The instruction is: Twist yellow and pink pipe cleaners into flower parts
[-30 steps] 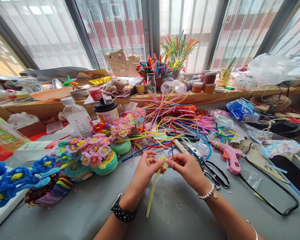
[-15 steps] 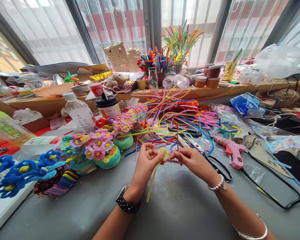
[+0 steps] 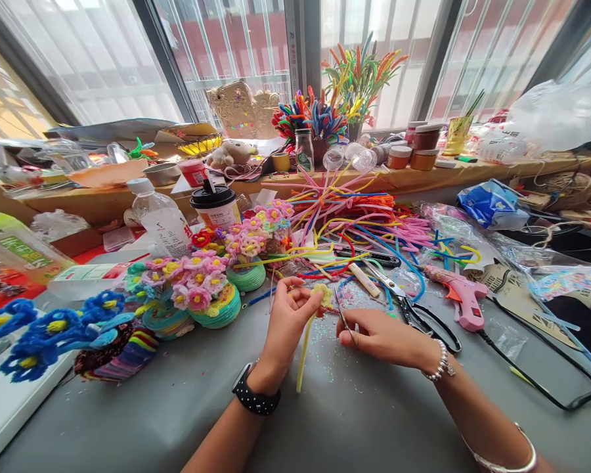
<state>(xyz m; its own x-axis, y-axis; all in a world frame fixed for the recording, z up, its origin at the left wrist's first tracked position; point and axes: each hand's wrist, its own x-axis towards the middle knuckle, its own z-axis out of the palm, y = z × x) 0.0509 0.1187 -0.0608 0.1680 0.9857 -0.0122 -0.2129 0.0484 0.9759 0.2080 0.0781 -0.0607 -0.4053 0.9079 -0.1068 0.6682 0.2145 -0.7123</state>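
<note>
Head view: labels first, green label on the bottle (image 3: 14, 248) at far left and print on the clear bottle (image 3: 161, 221) are both too small to read; the lidded cup (image 3: 215, 205) has writing on its side, also not legible. Left hand (image 3: 290, 320) is closed in a pinch, thumb and fingertips on the top of a yellow-green pipe cleaner (image 3: 306, 348), right under its fuzzy yellow tuft (image 3: 324, 295); the stem hangs down toward the grey table (image 3: 354, 414) between the wrists. Right hand (image 3: 381, 336) is narrowly closed on a thin dark wire (image 3: 341, 314), which runs up and left to the tuft (can't tell if it actually touches it). Right hand sits low, near or on the table, just beside the left. Black watch on the left wrist, bead bracelet on the right. Glitter specks on the table around both hands. Containers: a pot (image 3: 354, 130) on the sill holds upright pipe cleaners in orange, green and yellow; a second holder beside it has a mixed red/blue bundle (image 3: 308, 118); brown-lidded jars (image 3: 414, 148) on the sill, contents not visible. Loose pipe cleaner pile (image 3: 354, 220) behind the hands, scissors (image 3: 408, 309) and pink glue gun (image 3: 456, 292) to the right, finished pink flower clusters (image 3: 197, 282) on coiled bases to the left.
</note>
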